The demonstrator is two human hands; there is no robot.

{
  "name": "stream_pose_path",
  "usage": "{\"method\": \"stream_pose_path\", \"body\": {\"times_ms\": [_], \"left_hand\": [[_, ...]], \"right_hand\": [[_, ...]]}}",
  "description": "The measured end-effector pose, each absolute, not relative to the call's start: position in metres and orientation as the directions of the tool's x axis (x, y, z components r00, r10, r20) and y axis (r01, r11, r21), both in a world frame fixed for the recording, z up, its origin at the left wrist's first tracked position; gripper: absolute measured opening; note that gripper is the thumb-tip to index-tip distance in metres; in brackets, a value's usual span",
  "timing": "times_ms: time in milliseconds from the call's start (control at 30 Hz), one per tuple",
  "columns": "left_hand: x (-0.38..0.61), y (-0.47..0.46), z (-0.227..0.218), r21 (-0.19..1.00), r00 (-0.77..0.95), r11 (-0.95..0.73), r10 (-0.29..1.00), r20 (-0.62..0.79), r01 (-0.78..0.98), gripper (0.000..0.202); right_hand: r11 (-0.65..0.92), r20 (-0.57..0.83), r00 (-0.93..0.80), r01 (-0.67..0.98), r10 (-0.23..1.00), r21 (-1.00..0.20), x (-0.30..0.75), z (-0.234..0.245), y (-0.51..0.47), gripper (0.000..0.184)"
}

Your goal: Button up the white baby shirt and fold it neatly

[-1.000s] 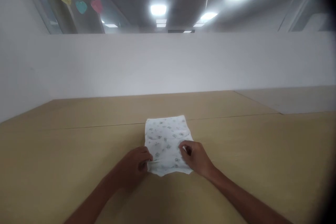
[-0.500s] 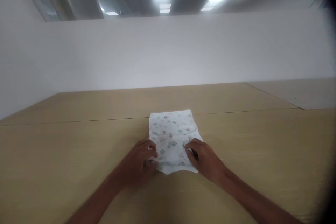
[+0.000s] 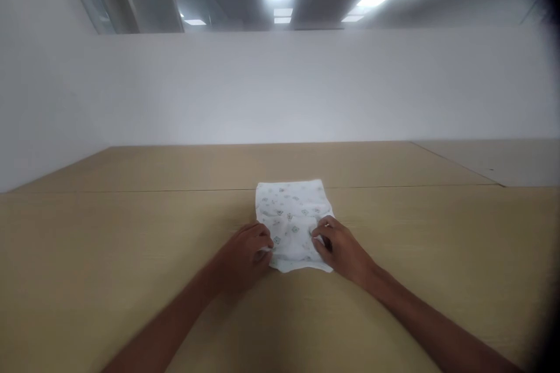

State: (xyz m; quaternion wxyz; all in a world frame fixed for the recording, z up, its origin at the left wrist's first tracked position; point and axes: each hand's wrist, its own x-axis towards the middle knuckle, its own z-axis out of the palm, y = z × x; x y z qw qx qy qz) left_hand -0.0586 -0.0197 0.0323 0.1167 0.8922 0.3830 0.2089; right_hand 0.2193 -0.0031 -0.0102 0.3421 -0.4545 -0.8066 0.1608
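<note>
On the wooden surface point(image 3: 131, 227) lies a folded white printed cloth point(image 3: 294, 215). The left hand point(image 3: 245, 253) and right hand point(image 3: 343, 247) pinch its sides with bent fingers point(image 3: 321, 232).

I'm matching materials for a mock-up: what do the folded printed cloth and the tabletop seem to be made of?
The folded cloth looks like thin, soft cotton, matte white with small prints; it puckers under the right hand, though the exact fibre can't be told. The tabletop looks like pale wood-grain laminate or veneer, with a satin sheen, faint grain and a straight panel seam.
</note>
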Motion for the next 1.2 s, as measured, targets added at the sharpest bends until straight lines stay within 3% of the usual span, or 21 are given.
{"method": "stream_pose_path", "body": {"times_ms": [500,733,933,1067,1200], "left_hand": [[-0.058,-0.016,0.026,0.404,0.623,-0.683,0.727,0.29,0.609,0.017],[-0.061,-0.014,0.026,0.393,0.639,-0.687,0.722,0.267,0.612,0.019],[-0.057,-0.017,0.03,0.361,0.652,-0.727,0.685,0.326,0.584,0.02],[-0.054,-0.023,0.025,0.365,0.654,-0.751,0.659,0.372,0.549,0.028],[-0.052,-0.029,0.017,0.392,0.669,-0.699,0.705,0.237,0.598,0.042]], "right_hand": [[0.583,0.39,-0.435,0.642,0.812,-0.499,0.221,-0.006,-0.008,0.016],[0.552,0.363,-0.419,0.563,0.832,-0.615,0.228,0.006,0.005,0.014],[0.34,0.168,-0.407,0.398,0.898,-0.852,0.239,0.004,0.014,0.025],[0.309,0.151,-0.399,0.37,0.905,-0.876,0.241,0.003,0.015,0.028],[0.358,0.176,-0.437,0.38,0.882,-0.853,0.242,0.01,0.014,0.029]]}}
